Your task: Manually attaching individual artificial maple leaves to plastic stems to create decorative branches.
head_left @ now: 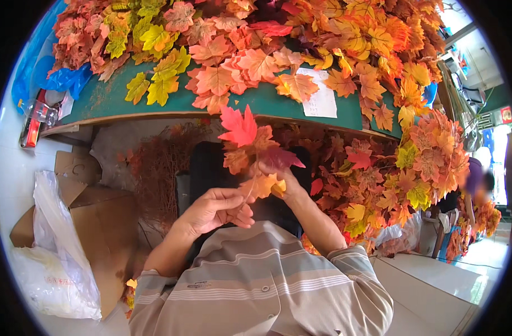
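Observation:
Over my lap hangs a small spray of artificial maple leaves [258,140], with red, orange, dark purple-red and yellow-orange leaves. My right hand [286,182] grips it from the right, its fingers partly covered by the leaves. At the lower end, the thumb and forefinger of my left hand [219,208] pinch the stem beside an orange leaf [261,185]; the other fingers curl loosely. The thin stem between the hands is hard to make out.
A green table [113,102] ahead bears heaped leaf sprays [256,64] and a paper slip [318,96]. More leaf bunches [373,179] hang at the right. Left are a cardboard box [107,229], a plastic bag [54,274] and brown bare stems [163,173]. Another person [477,179] is far right.

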